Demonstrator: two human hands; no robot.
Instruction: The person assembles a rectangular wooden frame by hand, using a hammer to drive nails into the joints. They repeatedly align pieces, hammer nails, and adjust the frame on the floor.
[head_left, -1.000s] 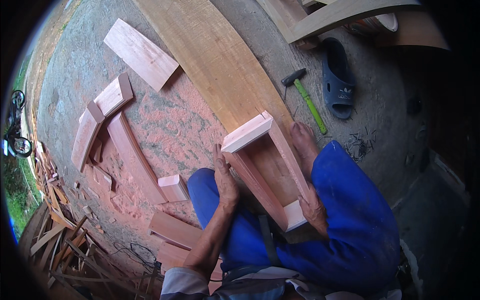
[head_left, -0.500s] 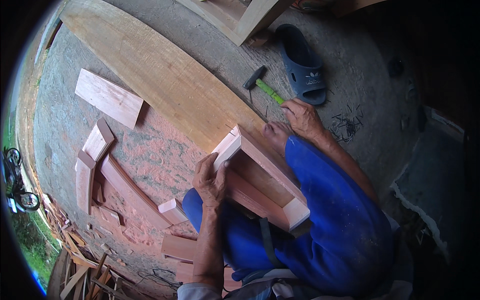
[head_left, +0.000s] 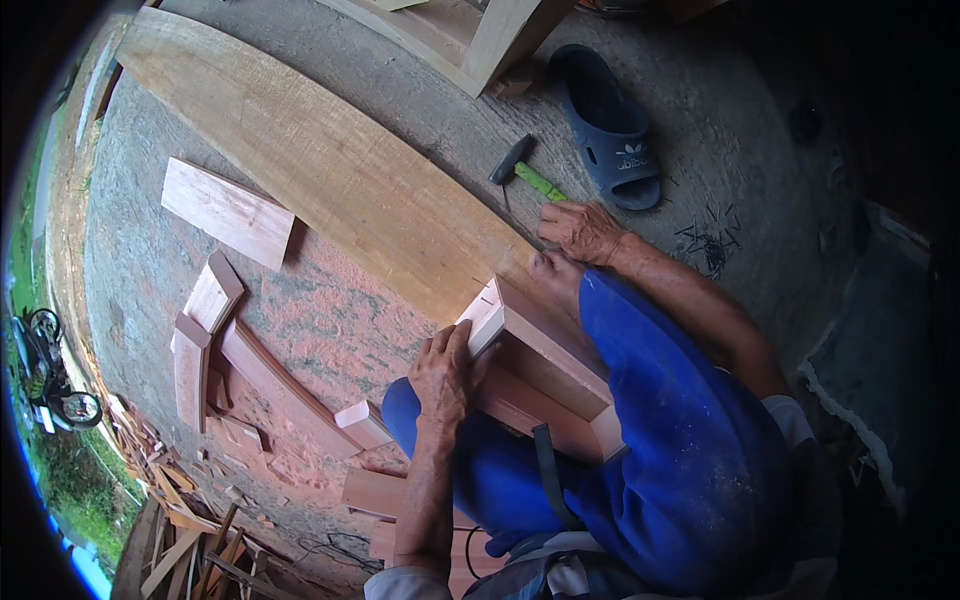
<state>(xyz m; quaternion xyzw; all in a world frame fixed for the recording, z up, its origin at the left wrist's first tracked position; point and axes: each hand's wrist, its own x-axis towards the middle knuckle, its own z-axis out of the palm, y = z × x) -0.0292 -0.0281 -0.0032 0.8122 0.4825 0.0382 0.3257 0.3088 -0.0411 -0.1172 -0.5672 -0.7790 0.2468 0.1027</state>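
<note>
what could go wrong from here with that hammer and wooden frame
A stray blow from the hammer, with the right hand at its handle, might catch the left hand gripping the end of the wooden frame.

The bare foot is close to that same end, so its toes could be struck too.

Loose nails near the slipper could prick that foot.

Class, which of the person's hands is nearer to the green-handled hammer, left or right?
Right. The right hand is curled over the end of the hammer's handle; the left hand is farther away, on the wooden frame.
</note>
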